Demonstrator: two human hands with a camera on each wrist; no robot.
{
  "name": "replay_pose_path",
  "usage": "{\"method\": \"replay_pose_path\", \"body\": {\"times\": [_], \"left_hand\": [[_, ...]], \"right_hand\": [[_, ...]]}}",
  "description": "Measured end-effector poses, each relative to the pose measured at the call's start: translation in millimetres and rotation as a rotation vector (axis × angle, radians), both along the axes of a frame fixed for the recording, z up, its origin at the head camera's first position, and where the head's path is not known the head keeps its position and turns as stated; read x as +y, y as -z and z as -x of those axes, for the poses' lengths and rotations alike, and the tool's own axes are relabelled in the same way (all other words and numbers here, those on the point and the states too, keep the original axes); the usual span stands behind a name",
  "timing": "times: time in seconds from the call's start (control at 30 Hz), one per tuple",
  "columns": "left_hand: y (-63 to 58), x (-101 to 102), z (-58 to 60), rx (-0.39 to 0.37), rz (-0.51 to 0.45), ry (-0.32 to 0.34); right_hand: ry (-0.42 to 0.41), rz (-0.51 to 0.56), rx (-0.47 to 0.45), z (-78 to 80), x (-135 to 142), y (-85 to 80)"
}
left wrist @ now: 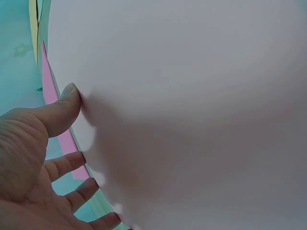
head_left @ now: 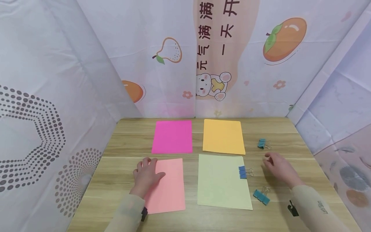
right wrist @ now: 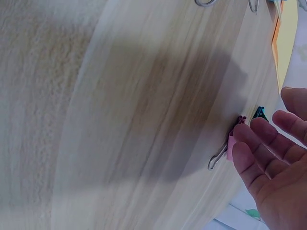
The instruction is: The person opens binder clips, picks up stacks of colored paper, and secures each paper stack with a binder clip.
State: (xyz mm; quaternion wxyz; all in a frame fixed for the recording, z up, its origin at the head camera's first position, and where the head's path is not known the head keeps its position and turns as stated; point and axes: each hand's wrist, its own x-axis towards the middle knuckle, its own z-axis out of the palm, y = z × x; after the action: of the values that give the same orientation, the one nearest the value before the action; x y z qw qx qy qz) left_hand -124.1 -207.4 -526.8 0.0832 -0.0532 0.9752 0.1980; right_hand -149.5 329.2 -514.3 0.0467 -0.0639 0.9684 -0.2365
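Note:
In the head view my left hand (head_left: 146, 175) lies over the left part of a salmon-pink sheet of paper (head_left: 171, 187), fingers spread. The left wrist view shows thumb and fingertips at the edge of the paper (left wrist: 192, 62). My right hand (head_left: 279, 167) is low over the right side of the table, fingers loosely bent. In the right wrist view its fingertips are beside a pink binder clip (right wrist: 231, 143); whether they touch it I cannot tell. A blue binder clip (head_left: 242, 172) grips the right edge of pale green paper (head_left: 223, 183).
Behind lie magenta paper (head_left: 174, 137) and orange-yellow paper (head_left: 223, 137). One teal binder clip (head_left: 261, 143) sits at the back right, another teal binder clip (head_left: 261, 197) nearer the front. Patterned cloth (head_left: 168, 80) walls the wooden table (head_left: 191, 222) at back and sides.

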Motion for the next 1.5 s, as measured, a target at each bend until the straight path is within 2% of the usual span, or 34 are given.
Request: {"method": "replay_pose_path", "body": {"times": [0.2, 0.67, 1.1, 1.37, 1.5], "left_hand": [[2.5, -1, 1.2, -0.005, -0.001, 0.004], [3.7, -1, 1.3, 0.001, -0.005, 0.007], [0.9, -1, -1.1, -0.003, -0.006, 0.004], [-0.4, 0, -0.5, -0.015, -0.004, -0.001], [0.1, -1, -0.6, -0.018, -0.002, -0.003]], "right_hand": [[0.008, 0.000, -0.007, 1.0, 5, 0.3], [0.077, 0.011, -0.090, 6.6, 11, -12.2], [0.088, -0.067, -0.021, 8.7, 27, -13.5], [0.082, -0.073, 0.037, 8.1, 35, -3.3], [0.093, -0.065, 0.039, 6.4, 35, -4.7]]}}
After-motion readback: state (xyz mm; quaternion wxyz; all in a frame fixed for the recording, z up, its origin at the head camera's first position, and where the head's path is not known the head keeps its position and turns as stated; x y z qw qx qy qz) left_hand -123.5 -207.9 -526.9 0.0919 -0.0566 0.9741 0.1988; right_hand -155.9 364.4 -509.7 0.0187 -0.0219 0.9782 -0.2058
